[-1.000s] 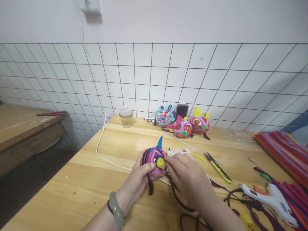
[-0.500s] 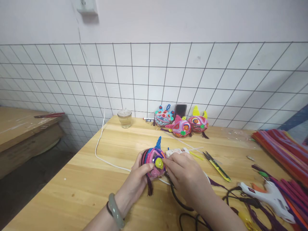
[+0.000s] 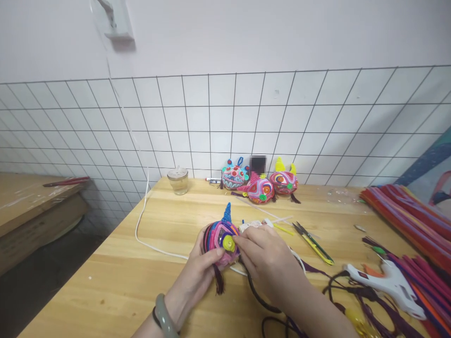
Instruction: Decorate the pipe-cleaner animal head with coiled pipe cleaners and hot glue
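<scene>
My left hand (image 3: pixel 201 265) is wrapped round a small stuffed ornament (image 3: pixel 212 234) covered in pink, blue and black yarn-like strands. A blue horn (image 3: pixel 228 213) points up from it, and a dark purple tassel (image 3: pixel 219 280) hangs below. On its front sits a yellow coiled disc (image 3: pixel 229 243); my left thumb presses just left of it. My right hand (image 3: pixel 264 253) is closed, thumb and forefinger pinched at the disc's right edge. The spot between those fingertips is partly hidden. Behind my right hand lies a white object (image 3: pixel 250 226), partly covered.
Three similar ornaments (image 3: pixel 260 189) stand by the tiled wall, near a glass cup (image 3: pixel 178 180). Right of my hands lie scissors (image 3: pixel 312 241), a white glue gun (image 3: pixel 385 285) and bundled coloured strips (image 3: pixel 405 225). A white cord (image 3: pixel 151 244) and a black cable (image 3: pixel 257 291) cross the table.
The camera view has shifted slightly, so the table things sit a little lower and further left. Both hands keep their hold on the ornament, with hardly any movement of the fingers.
</scene>
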